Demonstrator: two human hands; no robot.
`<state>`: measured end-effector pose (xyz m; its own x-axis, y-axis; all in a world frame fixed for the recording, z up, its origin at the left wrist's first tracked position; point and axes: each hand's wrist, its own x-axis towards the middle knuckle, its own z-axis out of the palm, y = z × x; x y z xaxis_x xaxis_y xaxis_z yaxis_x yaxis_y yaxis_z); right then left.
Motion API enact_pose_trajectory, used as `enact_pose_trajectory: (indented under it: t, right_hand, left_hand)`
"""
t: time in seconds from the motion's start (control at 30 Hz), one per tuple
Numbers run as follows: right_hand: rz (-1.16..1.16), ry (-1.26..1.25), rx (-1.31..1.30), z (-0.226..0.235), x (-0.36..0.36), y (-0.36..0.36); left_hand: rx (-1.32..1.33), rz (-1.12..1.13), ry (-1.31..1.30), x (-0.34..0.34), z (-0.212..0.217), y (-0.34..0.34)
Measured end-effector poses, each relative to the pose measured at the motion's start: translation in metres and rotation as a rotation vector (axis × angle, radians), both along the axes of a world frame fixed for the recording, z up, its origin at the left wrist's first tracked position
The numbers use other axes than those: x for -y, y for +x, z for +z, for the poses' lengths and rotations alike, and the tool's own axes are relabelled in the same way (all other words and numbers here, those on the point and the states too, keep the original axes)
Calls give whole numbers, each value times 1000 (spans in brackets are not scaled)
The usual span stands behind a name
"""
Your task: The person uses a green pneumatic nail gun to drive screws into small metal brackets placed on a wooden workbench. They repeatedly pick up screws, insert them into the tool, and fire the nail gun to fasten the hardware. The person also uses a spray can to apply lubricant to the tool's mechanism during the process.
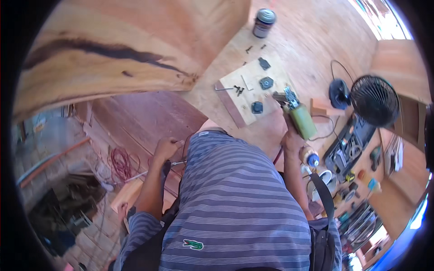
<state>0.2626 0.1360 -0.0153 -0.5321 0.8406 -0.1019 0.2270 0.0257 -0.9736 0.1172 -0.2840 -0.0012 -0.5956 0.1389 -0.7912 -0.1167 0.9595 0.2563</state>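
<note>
My right hand (pixel 293 139) is wrapped around the lower left side of a green cylindrical tool (pixel 303 122), whose bare metal head points up the bench. My left hand (pixel 168 148) hangs beside my striped shirt with the fingers curled; what lies inside them, if anything, is hidden. Left of the tool lies a pale wooden board (pixel 235 105). Dark metal parts (pixel 266 83) are spread over it, with a hex key (pixel 224 88) overhanging its left edge and a small cluster of dark screws (pixel 238 91) beside that.
A spray can (pixel 264 23) stands at the far end. On the right are a black fan (pixel 375 100), a wooden block (pixel 323 107) and a long dark tool tray (pixel 348 144). A big wooden slab (pixel 113 67) fills the upper left. Red cord (pixel 120 160) lies coiled low on the left.
</note>
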Motion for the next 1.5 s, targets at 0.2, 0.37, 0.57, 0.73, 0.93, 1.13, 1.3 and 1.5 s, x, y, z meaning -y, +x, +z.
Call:
enact_pose_trajectory:
  t: [0.2,0.37,0.57,0.73,0.93,1.13,1.3,1.5]
  right_hand:
    - [-94,44,-135,-4,10,-7]
    - [-56,178,-33,10,17,-14]
    - [-84,90,-81,17,23,-13]
    - [-70,147,-81,13,25,-9]
    - [-60,157,-103,-1,25,-4]
    - [1,175,-18,9,18,-5]
    - [-17,68,-32,14,14,-11]
    - [15,62,32,17,10,-11]
  left_hand:
    - [-15,-281,306,-109,65,-59]
    - [-116,-366,321,-134,65,-82]
    - [-51,-409,360,-160,53,-95]
    - [-71,-481,424,-187,53,-104]
    - [-64,-474,437,-205,53,-115]
    - [-334,-456,506,-203,33,-126]
    - [-417,-380,581,-217,13,-136]
    - [-573,-423,685,-256,-18,-151]
